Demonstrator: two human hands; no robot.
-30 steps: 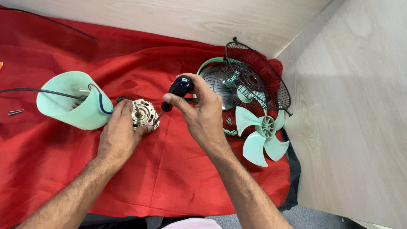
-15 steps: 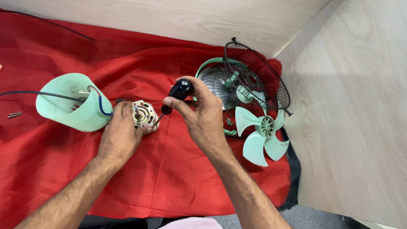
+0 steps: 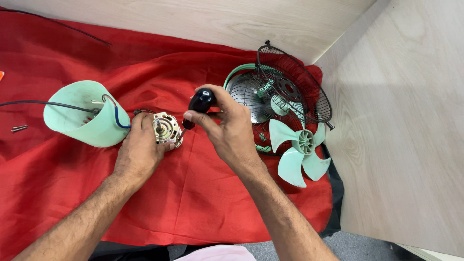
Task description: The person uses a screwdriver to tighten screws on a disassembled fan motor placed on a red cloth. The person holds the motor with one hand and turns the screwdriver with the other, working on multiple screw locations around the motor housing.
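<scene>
Head view, looking down on a red cloth [image 3: 72, 203] spread over a pale wooden top. Left hand [image 3: 140, 150] rests on the cloth, fingers curled round the near side of a small fan motor [image 3: 166, 129]; shaft points up and slightly toward the camera, metal body showing past the fingertips. Right hand [image 3: 231, 130] closed on a screwdriver [image 3: 198, 105] with a black handle, thumb and forefinger pinching low on the grip; handle tilted up and to the right, shank angled down toward the right edge of the motor. Tip is hidden at the motor casing, so contact cannot be confirmed. Just left of the motor lies a mint-green housing [image 3: 87, 113] on its side, open mouth facing up-left, touching or nearly touching the left hand; a black cable [image 3: 43, 103] enters it from the left, and red and blue leads run from it toward the motor. Two small screws [image 3: 19, 128] lie on the cloth near the left edge. Right of the hands: wire fan guard [image 3: 295, 92], tilted, and a mint-green blade [image 3: 299, 150] leaning against its lower edge.
</scene>
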